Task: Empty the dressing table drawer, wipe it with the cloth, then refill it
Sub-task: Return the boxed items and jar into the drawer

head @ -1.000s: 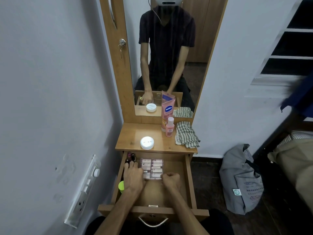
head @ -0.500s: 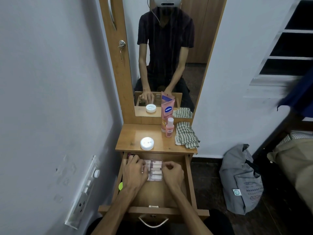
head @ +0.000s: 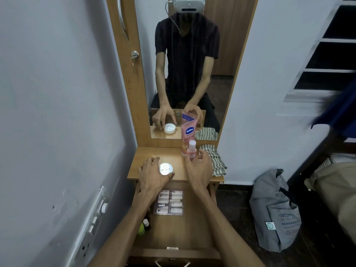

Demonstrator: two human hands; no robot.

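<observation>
The wooden drawer [head: 192, 234] stands pulled out below the dressing table top [head: 179, 151]. In it lie a clear pack of small tubes [head: 170, 202] and, at the left wall, a green item [head: 141, 229] and a small bottle [head: 146, 222]. My left hand [head: 152, 175] curls its fingers and thumb round the white jar [head: 166, 169] on the top. My right hand [head: 199, 168] hovers with spread fingers just in front of the small pink bottle [head: 191, 148]. The striped cloth [head: 214, 161] lies at the top's right edge.
A pink Vaseline tube [head: 188, 134] stands against the mirror [head: 192, 64] behind the pink bottle. A wall with a socket strip [head: 92, 226] is close on the left. A grey bag [head: 275, 211] sits on the dark floor to the right.
Both hands have left the pack of tubes in the drawer and risen to the table top, the left onto the white jar, the right toward the pink bottle.
</observation>
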